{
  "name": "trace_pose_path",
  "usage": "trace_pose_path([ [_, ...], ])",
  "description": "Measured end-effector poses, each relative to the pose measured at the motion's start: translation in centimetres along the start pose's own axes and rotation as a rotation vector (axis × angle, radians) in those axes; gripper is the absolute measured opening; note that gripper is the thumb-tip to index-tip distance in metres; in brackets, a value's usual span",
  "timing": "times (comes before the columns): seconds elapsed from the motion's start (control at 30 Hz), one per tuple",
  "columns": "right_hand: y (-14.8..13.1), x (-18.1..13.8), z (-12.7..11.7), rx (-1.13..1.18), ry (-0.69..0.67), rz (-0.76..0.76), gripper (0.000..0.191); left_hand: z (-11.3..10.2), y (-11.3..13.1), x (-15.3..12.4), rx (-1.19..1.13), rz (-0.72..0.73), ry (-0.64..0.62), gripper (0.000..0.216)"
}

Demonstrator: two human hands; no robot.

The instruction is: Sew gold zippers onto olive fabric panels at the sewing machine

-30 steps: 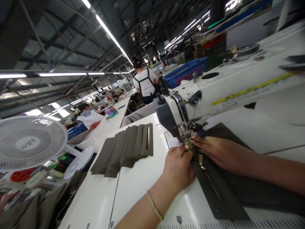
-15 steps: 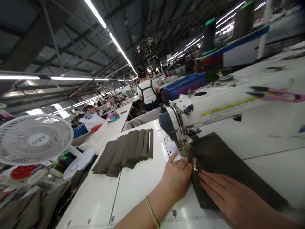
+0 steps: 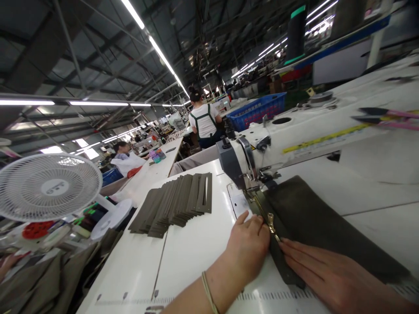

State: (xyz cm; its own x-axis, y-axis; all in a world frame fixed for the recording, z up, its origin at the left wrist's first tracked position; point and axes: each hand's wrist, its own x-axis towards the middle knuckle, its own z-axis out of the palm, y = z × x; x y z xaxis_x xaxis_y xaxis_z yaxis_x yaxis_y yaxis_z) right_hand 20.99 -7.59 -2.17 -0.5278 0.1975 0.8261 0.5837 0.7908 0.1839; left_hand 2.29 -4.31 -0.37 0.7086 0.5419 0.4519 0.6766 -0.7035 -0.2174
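Observation:
A dark olive fabric panel (image 3: 314,222) with a brass zipper (image 3: 270,221) lies under the presser foot of a white sewing machine (image 3: 294,131). My left hand (image 3: 248,248) rests curled on the panel's left edge beside the zipper pull, its fingers pressed down on the fabric. To the right of the zipper my right hand (image 3: 324,274) lies flat on the panel with fingers stretched out, pressing it to the table. Both hands are a little in front of the needle.
A fanned stack of several olive slotted pieces (image 3: 176,203) lies on the white table (image 3: 190,261) to the left. A white desk fan (image 3: 49,187) stands at far left. Pink-handled scissors (image 3: 386,117) rest on the machine arm. Other workers (image 3: 203,120) sit beyond, near a blue basket (image 3: 258,109).
My right hand slid back from beside the needle toward me along the panel. The zipper pull is now farther from the presser foot. The left hand stayed at the panel's left edge.

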Motion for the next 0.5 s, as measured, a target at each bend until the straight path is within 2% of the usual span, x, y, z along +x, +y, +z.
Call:
trace_pose_path([
  [0.13, 0.4, -0.3, 0.1, 0.014, -0.011, 0.022, 0.046, -0.1, -0.3, 0.3, 0.001, -0.015, -0.026, 0.017],
  [0.3, 1.4, -0.7, 0.7, 0.068, -0.107, 0.024, 0.040, 0.0, -0.9, 0.9, -0.025, -0.015, -0.042, 0.016],
  [0.4, 1.9, -0.3, 1.3, 0.069, -0.094, 0.029, 0.041, 0.3, -1.5, 1.2, -0.038, -0.024, -0.010, 0.015],
  [0.5, 2.1, 0.6, 1.8, 0.042, -0.021, 0.060, 0.047, 0.7, -2.2, 1.5, -0.058, -0.041, -0.003, 0.013],
])
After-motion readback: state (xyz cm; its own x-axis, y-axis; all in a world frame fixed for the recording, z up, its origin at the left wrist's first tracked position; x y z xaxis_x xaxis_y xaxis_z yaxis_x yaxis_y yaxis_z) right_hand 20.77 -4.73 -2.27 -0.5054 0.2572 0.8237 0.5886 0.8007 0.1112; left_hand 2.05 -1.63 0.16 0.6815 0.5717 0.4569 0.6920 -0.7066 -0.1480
